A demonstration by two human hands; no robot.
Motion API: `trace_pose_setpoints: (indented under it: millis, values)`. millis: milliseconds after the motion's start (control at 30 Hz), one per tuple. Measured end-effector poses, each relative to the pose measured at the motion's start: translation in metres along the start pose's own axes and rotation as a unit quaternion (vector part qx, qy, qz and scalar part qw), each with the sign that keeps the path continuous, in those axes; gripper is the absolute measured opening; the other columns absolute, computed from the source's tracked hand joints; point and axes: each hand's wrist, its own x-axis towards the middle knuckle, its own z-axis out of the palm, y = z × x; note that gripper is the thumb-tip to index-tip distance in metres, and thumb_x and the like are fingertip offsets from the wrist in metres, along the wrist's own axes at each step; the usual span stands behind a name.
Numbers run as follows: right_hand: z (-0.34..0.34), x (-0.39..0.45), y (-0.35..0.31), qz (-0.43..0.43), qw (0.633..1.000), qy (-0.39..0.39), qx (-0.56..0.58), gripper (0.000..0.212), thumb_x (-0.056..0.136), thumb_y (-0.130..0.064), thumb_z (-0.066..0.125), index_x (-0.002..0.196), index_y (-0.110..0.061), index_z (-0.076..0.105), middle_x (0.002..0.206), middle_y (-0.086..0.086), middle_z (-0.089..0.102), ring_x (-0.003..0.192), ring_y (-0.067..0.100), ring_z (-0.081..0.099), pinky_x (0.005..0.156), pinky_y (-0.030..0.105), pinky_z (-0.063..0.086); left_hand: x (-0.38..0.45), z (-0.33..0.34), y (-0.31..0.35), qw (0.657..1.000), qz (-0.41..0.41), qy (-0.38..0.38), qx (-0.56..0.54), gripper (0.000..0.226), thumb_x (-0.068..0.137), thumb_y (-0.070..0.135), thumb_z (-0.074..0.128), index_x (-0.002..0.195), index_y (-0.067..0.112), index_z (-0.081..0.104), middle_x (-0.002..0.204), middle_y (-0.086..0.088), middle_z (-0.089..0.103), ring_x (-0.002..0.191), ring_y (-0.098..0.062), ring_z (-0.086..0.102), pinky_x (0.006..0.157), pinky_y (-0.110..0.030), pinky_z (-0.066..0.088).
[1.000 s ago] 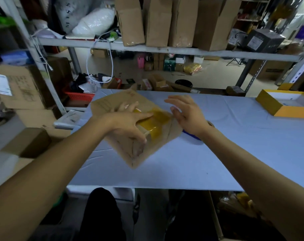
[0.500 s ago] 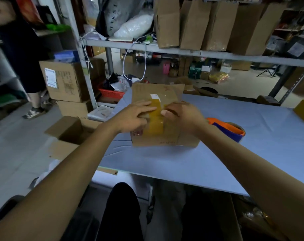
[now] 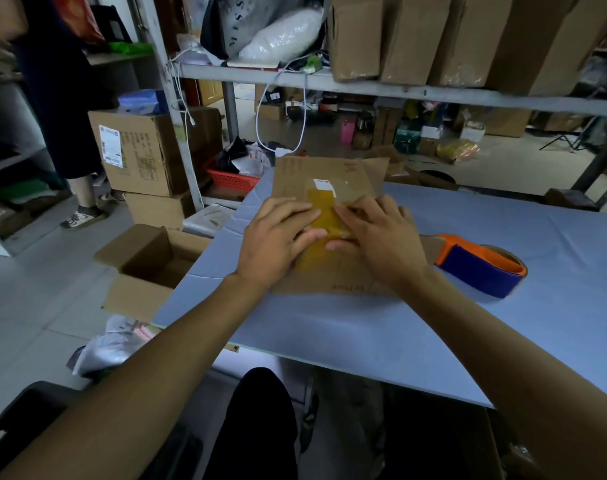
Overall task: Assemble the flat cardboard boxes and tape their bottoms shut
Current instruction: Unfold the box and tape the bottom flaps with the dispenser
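A brown cardboard box (image 3: 333, 275) sits on the blue table (image 3: 364, 334) with a strip of yellowish tape (image 3: 321, 209) running down its upper face. My left hand (image 3: 278, 237) and my right hand (image 3: 378, 237) both lie flat on the box, fingers straight, pressing on the tape from either side. Their fingertips nearly meet over the strip. An orange and blue tape dispenser (image 3: 482, 263) rests on the table just right of my right wrist.
An open cardboard box (image 3: 146, 268) stands on the floor at the table's left edge. A metal shelf (image 3: 364, 88) with upright flat boxes (image 3: 413, 36) spans the back. Stacked cartons (image 3: 139, 150) and a standing person (image 3: 63, 109) are at the left.
The box turned from a tilted pose to lying square on the table. Both hands moved onto the tape strip and now press it flat. The head view has swung left.
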Motion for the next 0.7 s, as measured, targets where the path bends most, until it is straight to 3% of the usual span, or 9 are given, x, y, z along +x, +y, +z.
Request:
trace_pose_setpoints:
  millis: [300,400,533,600,700]
  values:
    - [0.004,-0.002,0.000,-0.005,1.000,0.009,-0.011,0.084,0.076,-0.080,0.044,0.142,-0.029,0.044,0.129,0.005,0.050,0.113,0.030,0.045,0.090,0.045,0.040,-0.008,-0.002,-0.003,0.999,0.002,-0.046,0.021,0.059,0.075,0.042,0.080,0.124,0.012,0.068,0.124,-0.006,0.063,0.123,-0.029,0.051,0.098,-0.037,0.045]
    - [0.001,-0.004,0.000,-0.005,1.000,0.012,-0.005,0.084,0.078,-0.082,0.037,0.143,-0.029,0.042,0.131,0.004,0.050,0.113,0.029,0.044,0.090,0.044,0.040,-0.011,-0.004,-0.001,0.998,-0.010,-0.062,0.026,0.067,0.069,0.041,0.086,0.128,0.015,0.066,0.129,-0.003,0.061,0.128,-0.026,0.047,0.099,-0.038,0.045]
    - [-0.002,-0.004,-0.004,0.021,0.999,0.023,0.033,0.075,0.091,-0.075,0.014,0.140,-0.030,0.049,0.129,0.001,0.053,0.112,0.026,0.046,0.087,0.041,0.039,-0.011,-0.001,0.008,0.996,-0.081,-0.008,-0.049,0.046,0.086,0.049,0.067,0.122,0.021,0.070,0.125,0.005,0.063,0.126,-0.016,0.048,0.100,-0.025,0.039]
    - [-0.002,-0.002,-0.006,0.029,0.999,0.016,0.026,0.074,0.092,-0.074,0.012,0.138,-0.030,0.051,0.128,0.001,0.054,0.112,0.028,0.047,0.086,0.042,0.041,-0.009,0.003,0.010,0.994,-0.091,0.025,-0.062,0.033,0.092,0.039,0.064,0.117,0.018,0.073,0.120,0.003,0.067,0.123,-0.018,0.052,0.099,-0.021,0.037]
    - [0.000,0.000,-0.004,0.017,1.000,0.015,0.020,0.077,0.088,-0.076,0.019,0.138,-0.027,0.052,0.127,0.003,0.055,0.110,0.030,0.049,0.084,0.043,0.043,-0.009,0.005,0.008,0.996,-0.078,0.019,-0.037,0.033,0.089,0.034,0.069,0.116,0.016,0.074,0.119,0.000,0.067,0.121,-0.022,0.052,0.098,-0.020,0.036]
